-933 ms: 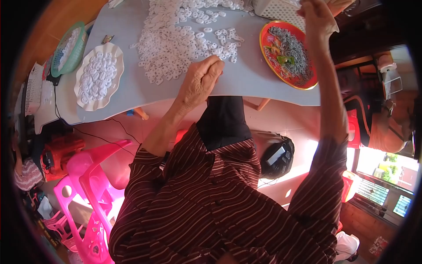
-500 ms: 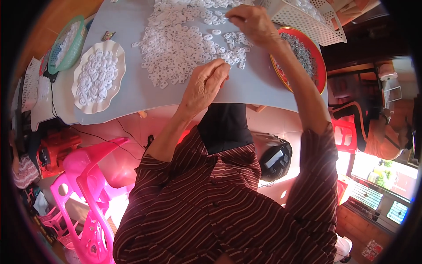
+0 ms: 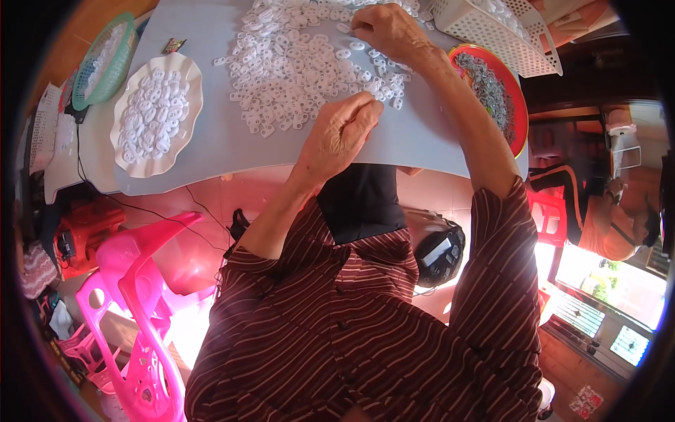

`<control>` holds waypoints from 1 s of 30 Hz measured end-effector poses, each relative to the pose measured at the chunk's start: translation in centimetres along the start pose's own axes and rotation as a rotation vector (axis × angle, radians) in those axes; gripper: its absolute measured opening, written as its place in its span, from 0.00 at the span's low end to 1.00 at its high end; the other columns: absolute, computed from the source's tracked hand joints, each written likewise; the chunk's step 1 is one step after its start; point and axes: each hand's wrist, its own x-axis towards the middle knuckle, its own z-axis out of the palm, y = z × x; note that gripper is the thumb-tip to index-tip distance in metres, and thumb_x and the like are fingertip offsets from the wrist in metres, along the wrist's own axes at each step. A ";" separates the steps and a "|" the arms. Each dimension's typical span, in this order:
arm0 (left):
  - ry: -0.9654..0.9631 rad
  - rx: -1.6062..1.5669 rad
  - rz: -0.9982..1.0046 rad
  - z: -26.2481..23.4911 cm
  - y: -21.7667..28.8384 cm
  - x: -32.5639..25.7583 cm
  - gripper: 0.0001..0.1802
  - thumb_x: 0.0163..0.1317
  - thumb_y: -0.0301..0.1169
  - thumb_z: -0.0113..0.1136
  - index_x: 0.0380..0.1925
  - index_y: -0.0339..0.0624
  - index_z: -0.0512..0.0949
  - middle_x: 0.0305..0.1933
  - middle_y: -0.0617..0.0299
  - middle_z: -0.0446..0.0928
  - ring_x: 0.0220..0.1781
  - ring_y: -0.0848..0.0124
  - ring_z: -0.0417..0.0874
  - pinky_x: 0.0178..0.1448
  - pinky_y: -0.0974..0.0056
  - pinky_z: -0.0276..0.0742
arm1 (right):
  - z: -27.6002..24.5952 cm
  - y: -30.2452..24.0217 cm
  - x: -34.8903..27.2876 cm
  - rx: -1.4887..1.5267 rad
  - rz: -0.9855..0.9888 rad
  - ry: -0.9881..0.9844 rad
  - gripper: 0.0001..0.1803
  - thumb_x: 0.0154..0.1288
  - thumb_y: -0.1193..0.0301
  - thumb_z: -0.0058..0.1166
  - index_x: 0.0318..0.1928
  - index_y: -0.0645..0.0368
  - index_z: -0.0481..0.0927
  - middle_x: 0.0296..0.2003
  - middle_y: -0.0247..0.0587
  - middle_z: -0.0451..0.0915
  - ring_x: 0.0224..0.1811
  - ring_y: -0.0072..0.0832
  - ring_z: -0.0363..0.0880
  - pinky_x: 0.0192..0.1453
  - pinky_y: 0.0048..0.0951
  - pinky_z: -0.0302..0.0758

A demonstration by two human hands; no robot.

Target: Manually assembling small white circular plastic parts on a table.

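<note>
Many small white oval plastic pieces with holes (image 3: 285, 84) lie heaped over the grey table (image 3: 225, 144). My left hand (image 3: 342, 132) is closed at the near right edge of the heap, its fingers curled in; whatever they hold is hidden. Farther off, my right hand (image 3: 395, 32) reaches over loose white pieces at the right of the heap. Its fingers are bent and pressed together, pointing left, and I cannot see anything between them. To the right, beside my right forearm, a red round tray (image 3: 519, 116) holds many small grey metal-looking parts (image 3: 489, 88).
A cream wavy-edged dish (image 3: 190, 116) of white ovals stands at the table's left. Beyond it are a green basket (image 3: 125, 60) and a small wrapper (image 3: 174, 46). A white perforated basket (image 3: 485, 42) sits at the far right. Pink chairs (image 3: 151, 295) stand at lower left.
My right hand has shifted slightly left, and its fingers now show more clearly. My left hand has moved a little to the right, still closed. The view has shifted slightly.
</note>
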 end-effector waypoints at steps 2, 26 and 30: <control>-0.002 0.005 -0.003 -0.1 -0.1 0.0 0.16 0.68 0.38 0.44 0.27 0.36 0.70 0.23 0.65 0.68 0.25 0.78 0.64 0.31 0.72 0.62 | 0.0 -0.3 -0.2 0.024 -0.035 -0.008 0.07 0.54 0.71 0.52 0.30 0.58 0.81 0.26 0.49 0.80 0.31 0.45 0.80 0.39 0.39 0.77; 0.201 -0.327 -0.036 -0.5 -0.9 1.1 0.16 0.65 0.36 0.47 0.23 0.38 0.72 0.21 0.64 0.71 0.31 0.75 0.74 0.40 0.70 0.69 | -2.4 -2.0 -5.4 0.297 0.152 0.143 0.10 0.54 0.73 0.53 0.38 0.59 0.81 0.28 0.46 0.82 0.28 0.36 0.82 0.39 0.31 0.78; 0.164 -0.085 0.028 0.2 -0.7 1.2 0.17 0.65 0.37 0.47 0.23 0.36 0.72 0.20 0.65 0.71 0.28 0.77 0.71 0.36 0.71 0.67 | -0.8 -0.4 -4.3 0.187 0.024 0.145 0.11 0.54 0.72 0.53 0.39 0.59 0.82 0.30 0.50 0.81 0.32 0.43 0.80 0.42 0.38 0.77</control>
